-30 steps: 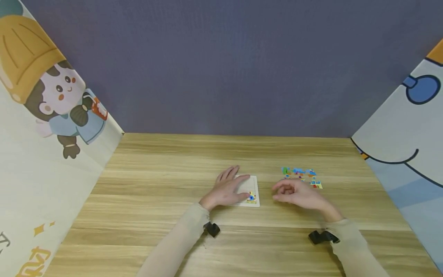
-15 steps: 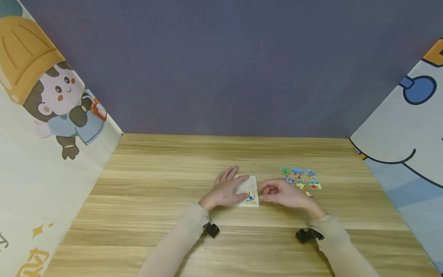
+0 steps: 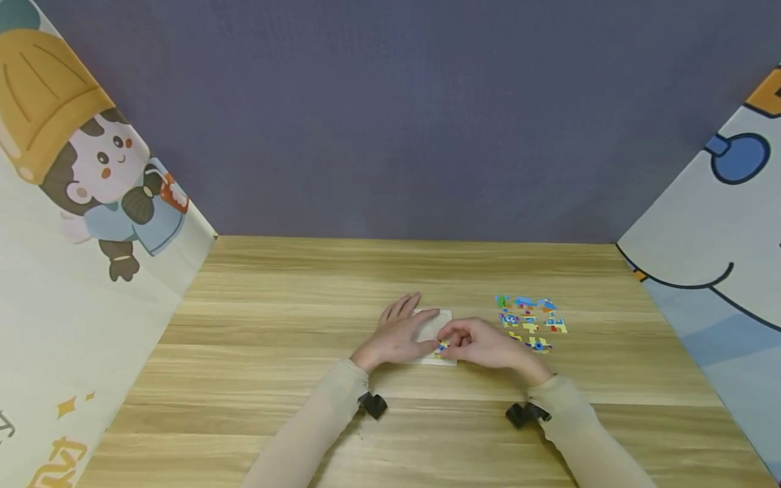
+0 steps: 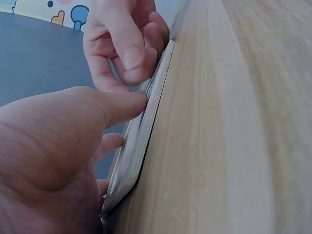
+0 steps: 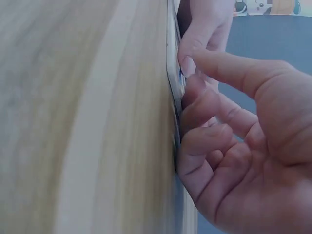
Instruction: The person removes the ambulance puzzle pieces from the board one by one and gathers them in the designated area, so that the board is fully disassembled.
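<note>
A pale, flat puzzle tray (image 3: pixel 432 362) lies on the table, with colourful puzzle pieces (image 3: pixel 441 348) at its near right corner. My left hand (image 3: pixel 399 333) rests across the tray's left part, fingers stretched out and thumb tip right at the pieces. From the right, my right hand (image 3: pixel 482 342) reaches over the tray's edge and pinches at a puzzle piece there, fingers curled; the fingers mostly hide it. In the right wrist view the curled fingers (image 5: pixel 200 105) are low beside the tray, thumb tip overlapping the left thumb (image 5: pixel 192 51).
Several loose puzzle pieces (image 3: pixel 529 327) lie in rough rows to the right of the tray, beyond my right hand. A dark wall (image 3: pixel 403 122) closes off the back of the wooden table (image 3: pixel 293 285), and printed panels stand at both sides.
My right hand has moved left from beside the loose pieces to the tray's right corner, uncovering more of those pieces. My left hand has stayed in place on the tray.
</note>
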The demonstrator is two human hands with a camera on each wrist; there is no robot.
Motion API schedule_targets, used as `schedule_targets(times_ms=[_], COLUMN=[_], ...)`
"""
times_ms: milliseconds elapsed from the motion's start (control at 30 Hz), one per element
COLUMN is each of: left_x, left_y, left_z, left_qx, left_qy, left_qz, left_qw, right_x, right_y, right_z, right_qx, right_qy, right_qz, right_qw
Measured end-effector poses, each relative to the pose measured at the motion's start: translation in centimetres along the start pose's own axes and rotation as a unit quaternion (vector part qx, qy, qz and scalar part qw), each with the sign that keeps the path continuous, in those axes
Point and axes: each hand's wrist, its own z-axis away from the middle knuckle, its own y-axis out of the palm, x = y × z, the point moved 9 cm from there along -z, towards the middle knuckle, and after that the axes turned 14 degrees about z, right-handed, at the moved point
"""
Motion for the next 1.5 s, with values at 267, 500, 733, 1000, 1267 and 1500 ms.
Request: schedule_targets(times_ms=[267,500,733,1000,1267,1500], left_x=[-0.01,0.07,0.34,0.15,0.07,-0.03], left_y=[0.11,0.12,0.27,0.03,-0.02,-0.04], left_z=[-0.08,-0.06,-0.27,-0.13,0.0,-0.02], left_qx=[0.0,-0.003,-0.009,-0.004,-0.006,-0.002], left_qy=[-0.001,-0.002,0.003,-0.002,-0.005,-0.003], left_qz=[-0.008,-0.005,0.005,-0.007,-0.015,-0.006], left_qw=[1.0,1.0,0.9999,1.0,0.9999,1.0], right_x=[0.21,0.21,0.05,-0.02,-0.21,-0.49], right_y=[0.01,-0.16,-0.25,-0.08,0.1,0.04], right_z=[-0.18,-0.23,-0.22,-0.16,-0.15,-0.25], right_qx=[0.001,-0.005,-0.011,-0.004,0.008,0.003], right_qy=[0.011,0.007,0.017,0.016,0.014,0.018], right_qz=[0.027,0.016,0.002,0.011,0.014,0.02], right_qw=[0.9996,0.9998,0.9998,0.9998,0.9998,0.9996])
